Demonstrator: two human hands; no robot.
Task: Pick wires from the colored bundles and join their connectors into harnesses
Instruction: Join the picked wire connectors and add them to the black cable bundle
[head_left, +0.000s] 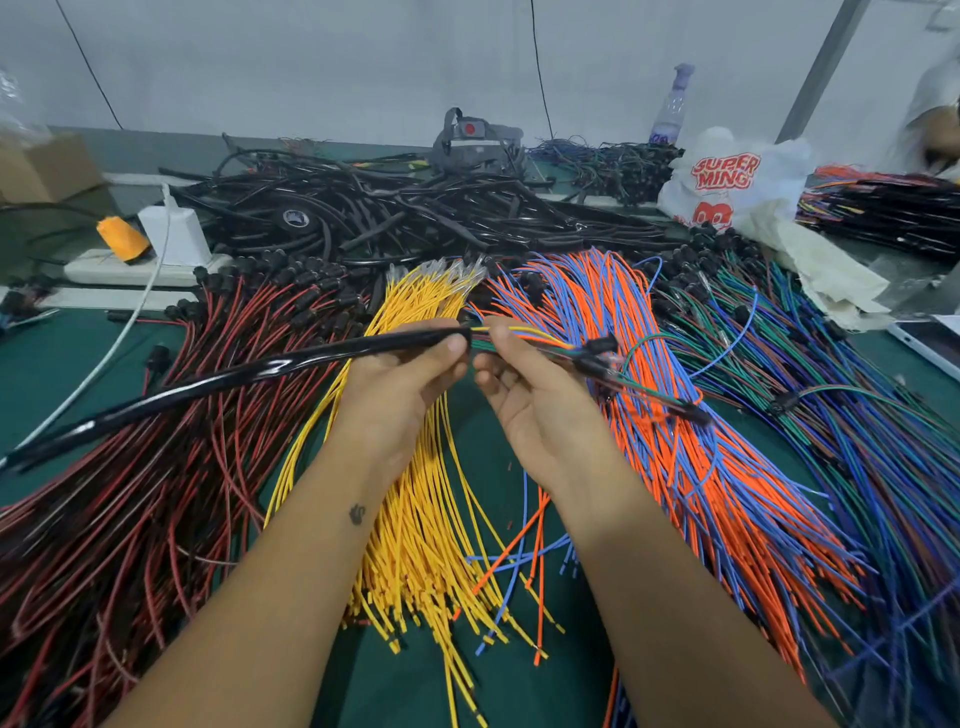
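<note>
My left hand (410, 371) grips the end of a glossy black sleeve (218, 382) that runs off to the lower left. My right hand (524, 384) pinches the mixed yellow, green and orange wires (530, 338) coming out of that sleeve; their black connectors (597, 358) hang to the right. Beneath my hands lie the yellow bundle (415, 519), the red-and-black bundle (156, 467), the orange-and-blue bundle (691, 441) and the green-blue bundle (857, 415) on the green mat (493, 675).
A heap of black sleeved harnesses (395, 208) fills the back of the table. A white power strip (135, 265) with an orange plug is at the back left, a white plastic bag (727, 182) and spray bottle (670, 104) at the back right. Another person (935, 119) sits at far right.
</note>
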